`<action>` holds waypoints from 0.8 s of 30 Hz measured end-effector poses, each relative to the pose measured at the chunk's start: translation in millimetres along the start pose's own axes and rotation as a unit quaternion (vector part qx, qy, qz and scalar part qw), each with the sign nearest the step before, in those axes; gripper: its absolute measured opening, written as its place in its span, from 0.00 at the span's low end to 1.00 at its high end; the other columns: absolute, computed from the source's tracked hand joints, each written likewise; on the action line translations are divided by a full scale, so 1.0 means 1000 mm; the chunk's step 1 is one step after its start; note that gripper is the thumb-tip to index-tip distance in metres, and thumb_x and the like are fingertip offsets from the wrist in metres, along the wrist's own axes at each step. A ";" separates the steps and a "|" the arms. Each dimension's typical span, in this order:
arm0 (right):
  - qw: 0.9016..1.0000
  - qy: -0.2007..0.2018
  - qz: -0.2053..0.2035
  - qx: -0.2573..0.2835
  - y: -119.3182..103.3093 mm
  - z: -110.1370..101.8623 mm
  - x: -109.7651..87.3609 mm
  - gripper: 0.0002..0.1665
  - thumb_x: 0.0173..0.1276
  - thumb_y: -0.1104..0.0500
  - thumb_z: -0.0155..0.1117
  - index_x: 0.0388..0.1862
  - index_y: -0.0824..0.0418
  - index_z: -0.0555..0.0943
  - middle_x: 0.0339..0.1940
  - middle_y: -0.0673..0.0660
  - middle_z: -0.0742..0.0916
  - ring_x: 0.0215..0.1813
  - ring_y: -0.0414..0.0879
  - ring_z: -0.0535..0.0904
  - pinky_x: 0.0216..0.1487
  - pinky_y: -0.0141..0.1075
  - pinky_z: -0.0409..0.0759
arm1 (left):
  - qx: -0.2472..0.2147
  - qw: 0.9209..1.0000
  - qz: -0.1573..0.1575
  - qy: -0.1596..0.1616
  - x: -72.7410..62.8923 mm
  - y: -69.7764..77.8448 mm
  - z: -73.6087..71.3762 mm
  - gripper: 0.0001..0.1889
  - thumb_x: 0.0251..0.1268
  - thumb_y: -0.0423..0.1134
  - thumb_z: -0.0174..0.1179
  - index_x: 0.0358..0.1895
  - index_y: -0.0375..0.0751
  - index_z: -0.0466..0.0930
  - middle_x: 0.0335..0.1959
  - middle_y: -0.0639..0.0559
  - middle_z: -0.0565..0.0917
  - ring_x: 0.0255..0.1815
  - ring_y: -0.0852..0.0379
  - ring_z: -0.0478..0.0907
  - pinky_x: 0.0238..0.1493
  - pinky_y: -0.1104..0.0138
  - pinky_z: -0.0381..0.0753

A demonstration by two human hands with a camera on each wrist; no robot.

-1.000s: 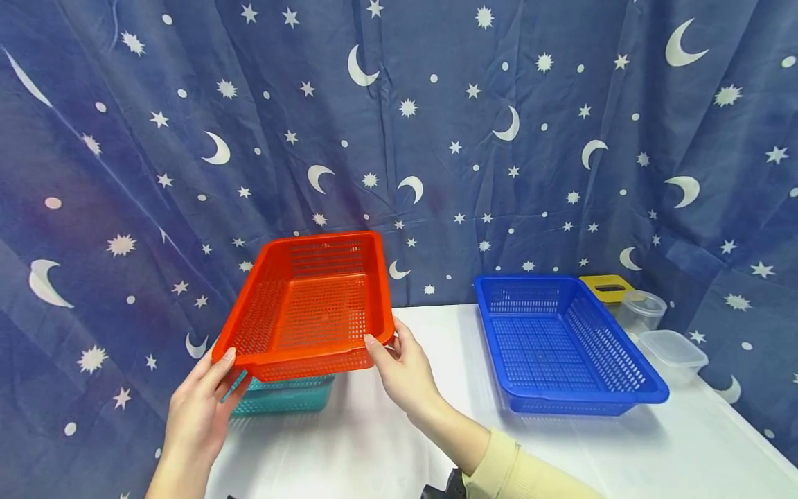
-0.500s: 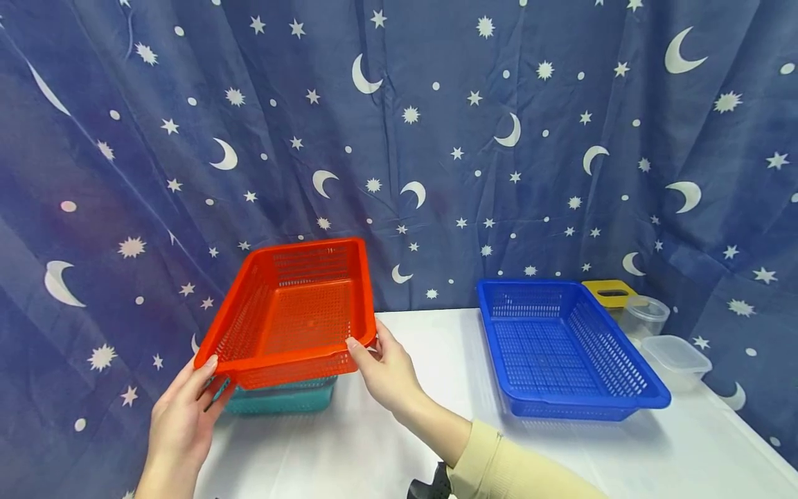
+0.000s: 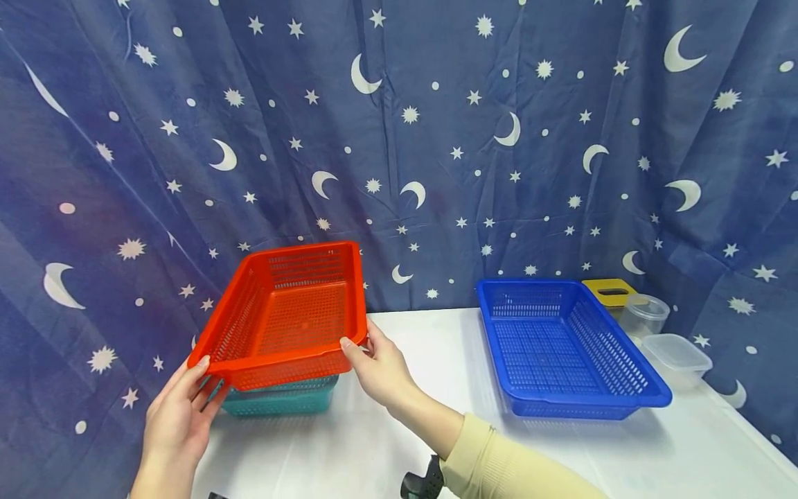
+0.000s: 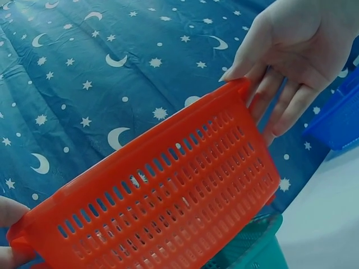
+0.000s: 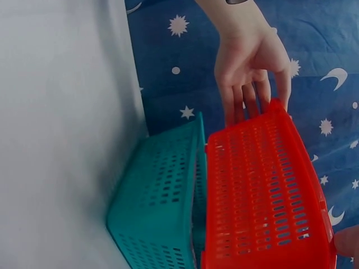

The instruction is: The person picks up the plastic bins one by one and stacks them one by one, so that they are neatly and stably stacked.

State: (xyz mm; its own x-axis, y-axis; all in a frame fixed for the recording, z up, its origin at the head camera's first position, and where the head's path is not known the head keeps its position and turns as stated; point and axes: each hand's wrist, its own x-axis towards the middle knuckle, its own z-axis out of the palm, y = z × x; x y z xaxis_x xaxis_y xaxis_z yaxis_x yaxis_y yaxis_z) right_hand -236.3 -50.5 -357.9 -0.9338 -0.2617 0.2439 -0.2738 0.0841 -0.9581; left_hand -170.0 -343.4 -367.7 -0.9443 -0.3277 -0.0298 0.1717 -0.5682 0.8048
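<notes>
Both hands hold a red perforated plastic basket [image 3: 305, 315] by its near corners, tilted, over a teal basket [image 3: 280, 400]. My left hand [image 3: 177, 423] grips the near left corner, thumb on the rim and fingers beneath. At the near right corner my right hand [image 3: 383, 367] pinches the rim, thumb on top. No contents show inside the red basket in the head view. In the right wrist view the teal basket [image 5: 157, 193] stands on the white table, right beside the red one; most of its inside is hidden.
A blue basket [image 3: 555, 346] stands on the white table [image 3: 349, 457] at the right. Behind it are a yellow-lidded container [image 3: 609, 291], a clear round tub [image 3: 645, 315] and a clear square tub [image 3: 676, 360]. A starry blue curtain [image 3: 436, 138] hangs behind.
The red basket has moved left and slightly down, held by both hands throughout. The head view has shifted slightly. The blue basket and tubs stay in place.
</notes>
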 end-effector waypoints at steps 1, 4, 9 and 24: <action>1.000 -0.001 0.001 0.002 0.000 0.001 0.000 0.29 0.77 0.49 0.62 0.74 0.50 0.73 0.56 0.51 0.88 0.56 0.47 0.85 0.58 0.52 0.79 | -0.004 1.000 0.000 -0.002 0.000 0.000 -0.001 0.15 0.78 0.35 0.58 0.62 0.55 0.80 0.51 0.57 0.85 0.51 0.58 0.80 0.51 0.65 0.83; 1.000 -0.005 0.004 0.008 0.001 0.004 0.001 0.29 0.77 0.50 0.62 0.73 0.53 0.73 0.53 0.52 0.89 0.54 0.46 0.86 0.57 0.50 0.80 | -0.015 1.000 -0.004 -0.005 0.001 0.002 -0.003 0.15 0.78 0.35 0.57 0.61 0.55 0.80 0.50 0.57 0.85 0.51 0.58 0.80 0.51 0.65 0.82; 1.000 -0.007 0.010 0.020 0.002 0.008 0.004 0.29 0.77 0.50 0.62 0.73 0.56 0.72 0.52 0.53 0.89 0.52 0.46 0.86 0.57 0.50 0.80 | -0.018 1.000 -0.011 0.005 0.003 0.004 -0.005 0.15 0.78 0.35 0.57 0.62 0.56 0.79 0.51 0.58 0.85 0.52 0.59 0.79 0.51 0.66 0.81; 0.998 0.004 0.052 0.029 0.003 0.023 0.012 0.44 0.76 0.48 0.63 0.82 0.62 0.58 0.60 0.59 0.86 0.60 0.50 0.83 0.61 0.51 0.80 | -0.028 0.997 -0.012 0.073 0.020 0.008 -0.003 0.22 0.76 0.38 0.61 0.69 0.58 0.76 0.55 0.60 0.82 0.61 0.60 0.73 0.49 0.67 0.82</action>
State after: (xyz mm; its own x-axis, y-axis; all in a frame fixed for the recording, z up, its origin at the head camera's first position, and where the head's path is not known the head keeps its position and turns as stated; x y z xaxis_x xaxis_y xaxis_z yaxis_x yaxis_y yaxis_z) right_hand -243.2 -75.6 -360.8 -0.9584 -0.2462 0.1444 -0.1622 0.0535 -0.9853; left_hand -186.6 -357.3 -363.4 -0.8980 -0.4178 -0.1378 0.1692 -0.6171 0.7684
